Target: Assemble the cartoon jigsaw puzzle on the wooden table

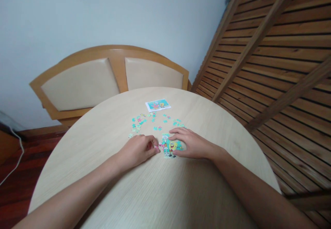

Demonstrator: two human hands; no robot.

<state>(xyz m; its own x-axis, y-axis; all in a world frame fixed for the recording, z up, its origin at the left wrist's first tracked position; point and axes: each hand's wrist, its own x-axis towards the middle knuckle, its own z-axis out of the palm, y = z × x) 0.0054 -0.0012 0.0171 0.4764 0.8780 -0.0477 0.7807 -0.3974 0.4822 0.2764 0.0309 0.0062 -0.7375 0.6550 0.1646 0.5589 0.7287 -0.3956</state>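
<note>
A partly joined jigsaw puzzle (166, 149) lies on the table, showing a yellow square cartoon figure and a taller pale one on turquoise. At its left edge, my left hand (141, 148) pinches a small pink puzzle piece (156, 147) between thumb and fingers. The piece touches or nearly touches the joined part; I cannot tell whether it is locked in. My right hand (191, 143) rests over the right side of the puzzle, thumb and fingers apart, and hides part of it. Loose turquoise and pink pieces (157, 128) lie just beyond both hands.
A small picture card (158, 105) with cartoon figures lies beyond the scattered pieces (133, 125). The round wooden table (103, 201) faces a padded chair back (82, 84) by the wall. Slatted wood (271, 67) stands at the right, and a white cable (19, 146) hangs at left.
</note>
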